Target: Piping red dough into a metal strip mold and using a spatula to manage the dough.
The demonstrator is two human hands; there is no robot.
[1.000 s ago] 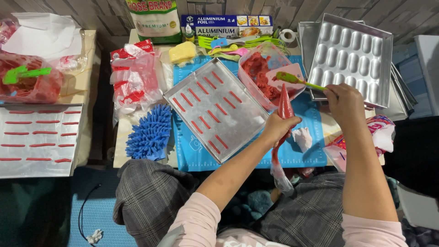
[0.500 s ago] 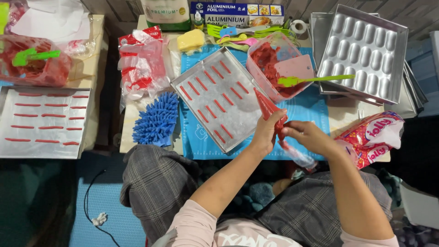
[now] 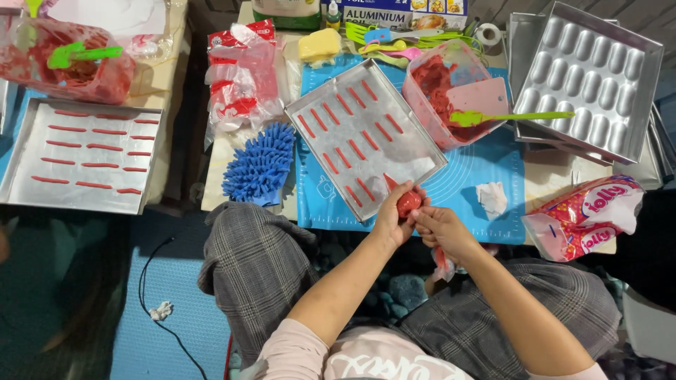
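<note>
The soft plastic piping bag filled with red paste [image 3: 408, 203] sits between both hands at the near corner of the rectangular metal baking tray lined with rows of short red piped strips [image 3: 365, 137]. The left hand [image 3: 391, 219] wraps around the bulging body of the bag, fingers curled shut on it, with the pointed tip aimed onto the tray. The right hand [image 3: 438, 229] pinches the twisted tail of the bag just behind the bulge, touching the left hand.

The bag looks light, squashy and likely slippery; it would give under any pressure, so a hold around the full belly with the tail kept twisted seems the safest grip, or paste may escape backward.

The tray lies tilted on a blue silicone mat [image 3: 493, 169] covering the surface. Behind it stands a pink plastic tub of red paste [image 3: 440, 88] with a green spatula [image 3: 507, 117] resting across it. A blue chenille mitt [image 3: 259, 163] lies left of the tray.
</note>
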